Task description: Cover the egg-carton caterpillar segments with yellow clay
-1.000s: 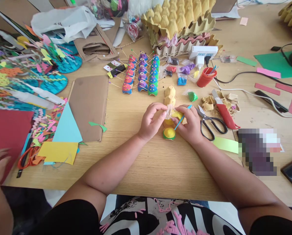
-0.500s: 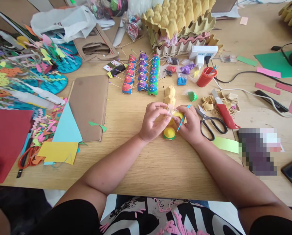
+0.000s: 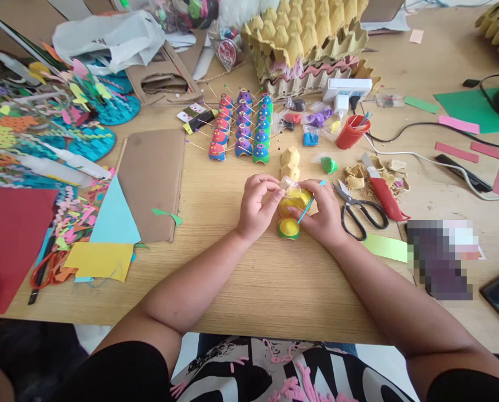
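Observation:
Between my two hands is a small clear plastic bag of yellow clay [image 3: 301,197]. My left hand [image 3: 255,207] pinches the bag's see-through edge between thumb and fingers. My right hand [image 3: 325,216] grips the other side of the bag, and a thin blue modelling tool [image 3: 307,207] slants across its fingers. Beneath the hands lies an egg-carton strip [image 3: 290,158]; its far cups are bare and its near cup [image 3: 289,227] is covered in yellow with a green rim. The hands and bag hide the middle of the strip.
Painted egg-carton caterpillars [image 3: 244,123] with pins stand beyond my hands. Black-handled scissors [image 3: 360,211], a red-handled knife [image 3: 385,192] and a bag of green clay [image 3: 328,164] lie rightward. A red cup [image 3: 353,132] stands farther back. Cardboard [image 3: 151,184] lies left.
The bag has turned and spread between my hands, so more yellow clay shows. The blue tool has shifted slightly left and down. At the far left, another person's hand has mostly left the view.

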A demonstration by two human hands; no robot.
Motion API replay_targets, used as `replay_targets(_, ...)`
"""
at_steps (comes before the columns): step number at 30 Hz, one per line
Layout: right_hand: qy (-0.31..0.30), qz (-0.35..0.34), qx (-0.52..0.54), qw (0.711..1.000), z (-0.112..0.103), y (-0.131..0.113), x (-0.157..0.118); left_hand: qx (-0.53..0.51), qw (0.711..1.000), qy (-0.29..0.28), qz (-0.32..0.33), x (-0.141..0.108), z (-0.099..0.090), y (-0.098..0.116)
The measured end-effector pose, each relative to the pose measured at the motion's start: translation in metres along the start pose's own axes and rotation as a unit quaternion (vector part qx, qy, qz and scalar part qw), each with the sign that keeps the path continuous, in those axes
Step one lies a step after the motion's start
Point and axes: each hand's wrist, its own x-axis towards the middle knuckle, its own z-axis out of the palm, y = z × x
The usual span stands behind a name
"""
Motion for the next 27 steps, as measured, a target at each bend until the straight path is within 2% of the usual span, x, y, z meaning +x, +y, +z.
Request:
replay_targets(2,0.001,0.003,0.003,1.0,0.0003,-0.0002,-0.0005,-0.021,0.999,0.012,-0.026,-0.0006,0.0006,-0.001)
replay_targets(7,0.008,0.005,0.0,1.0,-0.0014,-0.0003,-0.0004,-0.087,0.992,-0.002,-0.096,-0.0016,0.0015,0.0017)
replay_targets(12,-0.013,0.046,0.032,0.998,-0.0044,-0.0049,0.0031,-0.12,0.982,0.015,-0.147,0.0003,0.0014,0.0075)
replay_targets(15,-0.009,0.075,0.066,0.995,-0.005,-0.0078,0.0049,-0.098,0.985,-0.003,-0.143,0.001,0.0002,0.0085)
replay_targets(21,0.015,0.125,0.105,0.986,-0.0024,-0.0077,0.004,-0.023,0.996,-0.05,-0.065,-0.0003,-0.0001,0.0043)
replay_targets(24,0.012,0.149,0.112,0.982,-0.0015,-0.0078,0.0037,-0.033,0.996,-0.059,-0.064,-0.0006,-0.0007,0.0032)
replay_targets(27,0.013,0.163,0.109,0.98,-0.002,-0.009,0.0039,-0.044,0.992,-0.092,-0.079,0.0001,-0.0024,0.0045)
